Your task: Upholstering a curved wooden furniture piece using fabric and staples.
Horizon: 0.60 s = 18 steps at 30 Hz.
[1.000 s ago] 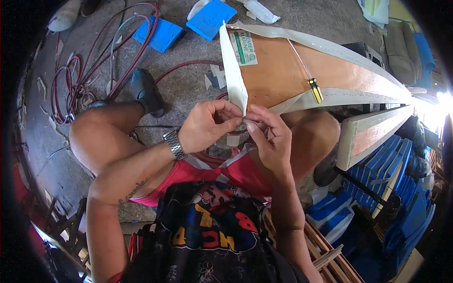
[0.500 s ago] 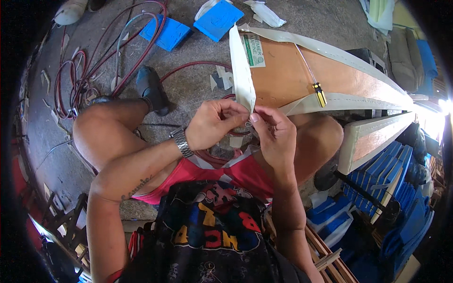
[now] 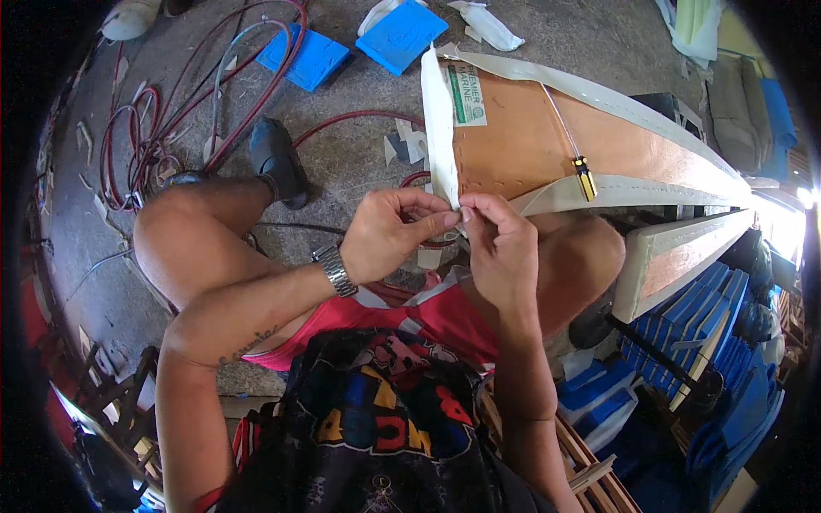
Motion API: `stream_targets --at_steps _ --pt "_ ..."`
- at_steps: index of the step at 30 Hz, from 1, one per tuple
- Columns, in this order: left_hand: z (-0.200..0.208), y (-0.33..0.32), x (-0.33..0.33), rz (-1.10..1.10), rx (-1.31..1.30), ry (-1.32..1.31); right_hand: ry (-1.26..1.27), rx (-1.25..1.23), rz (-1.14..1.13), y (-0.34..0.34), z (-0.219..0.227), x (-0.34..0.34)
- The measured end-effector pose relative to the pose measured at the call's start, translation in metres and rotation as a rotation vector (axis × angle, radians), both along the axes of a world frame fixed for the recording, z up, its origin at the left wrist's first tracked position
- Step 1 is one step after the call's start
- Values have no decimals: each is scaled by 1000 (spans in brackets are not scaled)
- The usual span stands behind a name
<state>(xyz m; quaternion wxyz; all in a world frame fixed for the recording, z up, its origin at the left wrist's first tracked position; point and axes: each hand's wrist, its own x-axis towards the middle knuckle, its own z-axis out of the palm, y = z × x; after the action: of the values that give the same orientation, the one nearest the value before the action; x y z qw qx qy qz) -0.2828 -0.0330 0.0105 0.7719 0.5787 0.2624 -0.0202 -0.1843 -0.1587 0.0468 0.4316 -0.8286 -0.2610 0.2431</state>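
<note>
A long brown board (image 3: 513,154) reaches from beside my right knee toward the far right. White upholstery vinyl (image 3: 440,128) is folded over its edges, with rows of staples or holes along the sides. At the board's near left corner my left hand (image 3: 389,235) pinches the vinyl between thumb and fingers. Close against it, my right hand (image 3: 503,248) also pinches that corner, its thumb and forefinger together. The fingertips hide the exact fold. A screwdriver (image 3: 584,179) with a yellow and black handle lies across the board, its shaft pointing away.
A second white-edged panel (image 3: 676,261) stands to the right, above blue upholstered pieces (image 3: 684,325). Red hoses (image 3: 231,111) coil over the concrete floor at left. Two blue pads (image 3: 402,36) and vinyl scraps (image 3: 412,141) lie ahead. A slatted wooden piece (image 3: 590,462) sits at lower right.
The vinyl along the board's left end has shifted outward, baring a line of small holes or staples on the wood. Both hands stay at the corner, with slightly changed finger positions.
</note>
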Motion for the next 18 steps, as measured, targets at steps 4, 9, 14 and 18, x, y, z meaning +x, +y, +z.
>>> stream_targets --at_steps 4,9,14,18 --pt "-1 -9 -4 131 -71 -58 -103 43 12 0 2 -7" --pt "-4 -8 -8 166 -346 -37 -42 31 21 4 7 -9" --pt "-22 -6 -5 -13 -499 -189 -20 42 35 1 6 -5" --pt "-29 4 -16 -73 -388 -141 -231 28 198 -6 5 2"
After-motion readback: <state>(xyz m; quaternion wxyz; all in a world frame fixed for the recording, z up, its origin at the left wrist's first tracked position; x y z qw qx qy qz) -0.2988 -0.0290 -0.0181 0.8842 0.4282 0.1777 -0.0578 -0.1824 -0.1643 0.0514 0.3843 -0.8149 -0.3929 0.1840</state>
